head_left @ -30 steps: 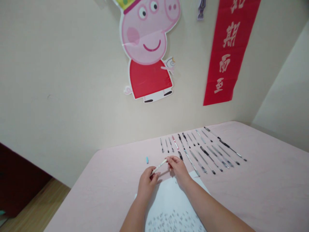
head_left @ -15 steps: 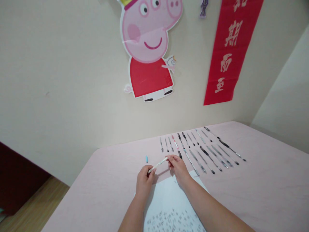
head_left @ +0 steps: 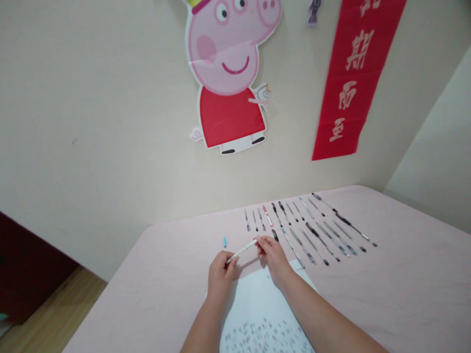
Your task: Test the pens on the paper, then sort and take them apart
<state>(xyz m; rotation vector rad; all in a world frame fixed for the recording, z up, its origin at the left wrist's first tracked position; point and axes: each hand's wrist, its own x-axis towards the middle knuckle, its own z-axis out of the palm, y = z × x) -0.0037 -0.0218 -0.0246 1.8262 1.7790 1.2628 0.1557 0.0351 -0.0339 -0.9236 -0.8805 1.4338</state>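
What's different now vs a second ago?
The bare left hand shifted slightly left, away from the bare right hand; more of the slim white pen shows between them, lying flatter in view. Nothing newly taken or let go: both hands still hold it. Unchanged: small light-blue cylinder, rows of slim pens, white marked paper.

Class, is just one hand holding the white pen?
No, the left hand holds one end of the white pen and the right hand the other.
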